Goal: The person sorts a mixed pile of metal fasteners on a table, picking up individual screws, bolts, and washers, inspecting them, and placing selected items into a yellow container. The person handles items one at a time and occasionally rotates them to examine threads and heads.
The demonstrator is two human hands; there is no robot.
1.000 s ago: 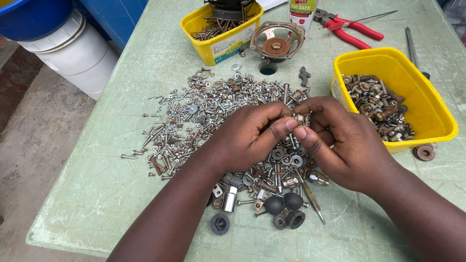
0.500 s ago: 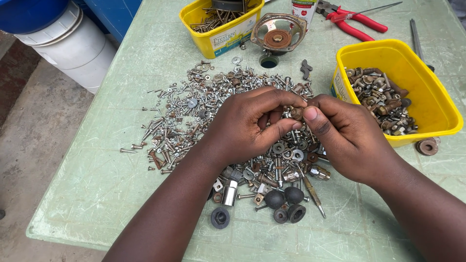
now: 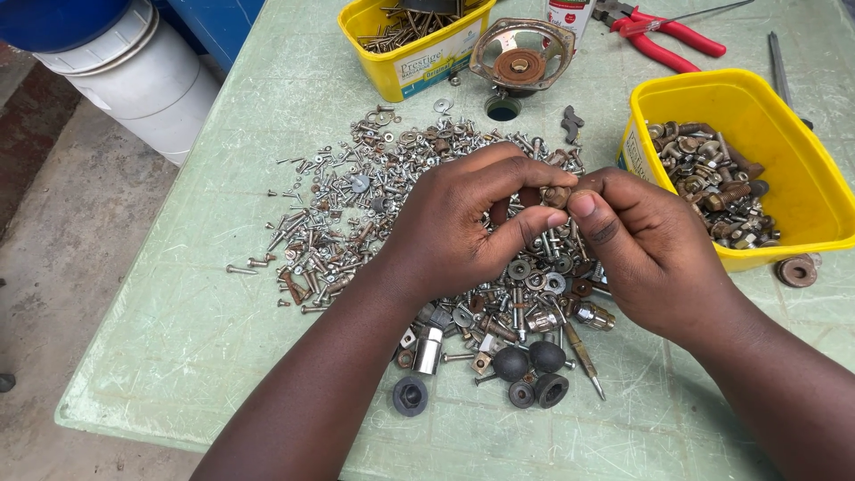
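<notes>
My left hand (image 3: 463,223) and my right hand (image 3: 650,249) meet above a wide pile of screws, washers and nuts (image 3: 374,196) spread on the pale green table (image 3: 223,338). Between the fingertips of both hands sits a small rusty nut (image 3: 557,194), pinched from the two sides. Most of that part is hidden by my fingers. Under my hands lie washers, sockets and a few black rubber caps (image 3: 530,365).
A yellow tub (image 3: 802,178) of rusty bolts stands at the right, a loose rusty washer (image 3: 795,272) beside it. At the back are a second yellow tub (image 3: 419,53) of nails, a round rusty speaker frame (image 3: 521,55) and red pliers (image 3: 655,36). White buckets (image 3: 134,89) stand off the table's left edge.
Both hands stayed together over the pile, working the small rusty part between the fingertips. The view has shifted slightly closer and to the left.
</notes>
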